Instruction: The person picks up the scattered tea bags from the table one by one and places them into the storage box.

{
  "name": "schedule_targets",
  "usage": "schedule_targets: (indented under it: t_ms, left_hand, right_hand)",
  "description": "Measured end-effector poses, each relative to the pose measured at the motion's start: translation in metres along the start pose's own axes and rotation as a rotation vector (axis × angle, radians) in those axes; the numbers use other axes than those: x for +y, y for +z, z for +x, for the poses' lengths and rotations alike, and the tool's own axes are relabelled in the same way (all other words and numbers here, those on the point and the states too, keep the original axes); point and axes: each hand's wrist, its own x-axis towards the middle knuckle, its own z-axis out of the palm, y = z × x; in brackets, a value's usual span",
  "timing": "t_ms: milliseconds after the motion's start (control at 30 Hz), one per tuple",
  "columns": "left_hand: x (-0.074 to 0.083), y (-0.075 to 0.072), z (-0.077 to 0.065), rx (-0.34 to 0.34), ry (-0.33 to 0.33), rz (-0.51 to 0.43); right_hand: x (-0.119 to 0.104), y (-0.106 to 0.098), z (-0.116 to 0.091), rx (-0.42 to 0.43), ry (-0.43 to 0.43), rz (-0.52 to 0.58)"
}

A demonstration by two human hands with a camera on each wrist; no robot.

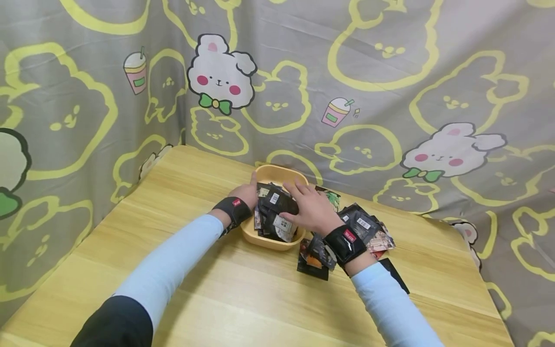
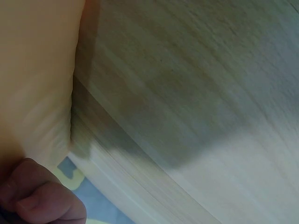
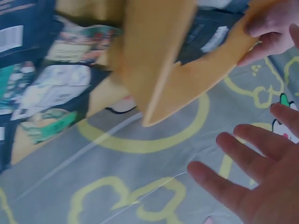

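Observation:
A yellow-orange plastic basin (image 1: 270,245) stands on the wooden table, holding a pile of dark packets (image 1: 277,202) with white barcode labels. My left hand (image 1: 244,194) grips the basin's left rim; the right wrist view shows that hand's fingers (image 3: 268,44) at the rim. Over the basin's right side, my right hand (image 1: 315,208) has its fingers spread and holds nothing. In the right wrist view this right hand (image 3: 264,175) appears with straight, separated fingers. The left wrist view shows the basin's outer wall (image 2: 37,79) beside curled fingers (image 2: 51,200).
More dark and colourful packets (image 1: 362,224) lie loosely heaped on the table right of the basin, partly under my right wrist. One black packet (image 1: 395,275) lies apart by the right forearm. A patterned grey curtain (image 1: 286,43) hangs behind the wooden table (image 1: 225,299).

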Motion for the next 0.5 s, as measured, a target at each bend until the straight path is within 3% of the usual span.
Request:
schedule_targets:
  t_ms: [200, 500]
  left_hand:
    - [0.005, -0.003, -0.003, -0.014, 0.005, 0.006]
    - [0.002, -0.007, -0.007, -0.015, 0.015, -0.059]
  right_hand:
    - [0.026, 0.006, -0.044, -0.004, 0.084, 0.018]
    - [0.092, 0.029, -0.143, 0.018, 0.266, 0.023]
